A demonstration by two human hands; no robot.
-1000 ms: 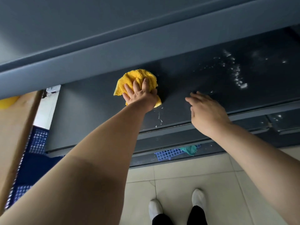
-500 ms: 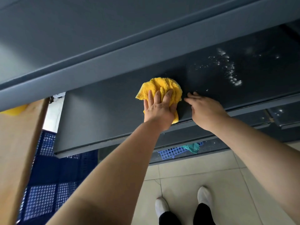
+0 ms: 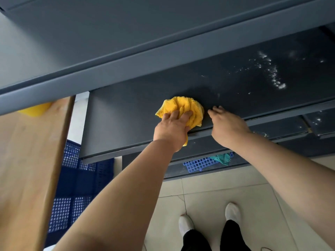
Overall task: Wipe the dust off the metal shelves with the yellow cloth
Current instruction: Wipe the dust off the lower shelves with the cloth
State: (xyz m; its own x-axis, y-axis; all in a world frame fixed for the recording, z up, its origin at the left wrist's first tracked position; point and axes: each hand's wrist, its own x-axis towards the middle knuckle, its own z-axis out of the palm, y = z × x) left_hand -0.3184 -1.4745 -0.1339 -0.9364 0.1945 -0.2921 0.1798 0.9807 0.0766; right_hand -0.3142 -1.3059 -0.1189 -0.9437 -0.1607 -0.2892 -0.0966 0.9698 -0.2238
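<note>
My left hand [image 3: 172, 126] presses the bunched yellow cloth [image 3: 183, 110] flat onto the dark metal shelf [image 3: 130, 113], near its front edge; the fingers [image 3: 186, 115] lie close together over the cloth, and a corner of cloth hangs past the edge below my palm. My right hand [image 3: 227, 125] rests on the same front edge just beside the cloth, fingers together and extended, holding nothing. White dust specks [image 3: 273, 75] lie toward the shelf's back right corner, well apart from the cloth. On a lower shelf, beneath my wrists, a light blue perforated basket [image 3: 199, 163] shows at its front edge, with a teal rag [image 3: 223, 158] lying at its right end; I cannot tell what else it holds. A dark blue lattice crate [image 3: 72, 196] stands at the shelf's left end beside a wooden board [image 3: 27, 169]; its contents are hidden. My white shoes [image 3: 233, 211] stand on the tiled floor [image 3: 208, 187].
</note>
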